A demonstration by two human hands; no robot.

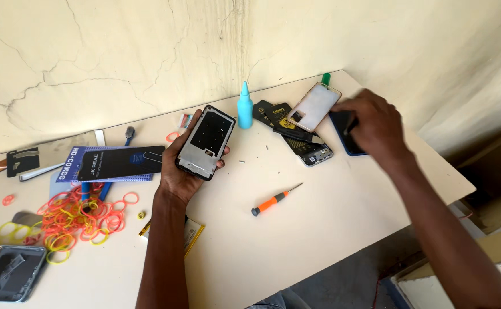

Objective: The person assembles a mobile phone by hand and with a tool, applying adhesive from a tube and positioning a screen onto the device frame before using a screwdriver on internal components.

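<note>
Parts hidden, cropped or blurred

The dark blue phone [348, 133] is largely covered by the right hand [376, 127], itself motion-blurred, so its grip cannot be made out. The green-capped item [326, 78] is mostly hidden behind the pale phone back [314, 106]. The opened phone body [3, 279] is cut off by the left and lower edges. The flat battery [193, 233] is partly concealed under the left forearm.

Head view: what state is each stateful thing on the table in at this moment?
Left hand: gripping the phone frame, lifted off the table.
Phone frame: opened, inner plate facing up.
Right hand: resting on a dark phone lying flat.
Blue bottle: upright, capped.
Screwdriver: lying loose, untouched.
Rubber bands: scattered in a pile.
Second opened phone: lying flat, insides exposed.
</note>
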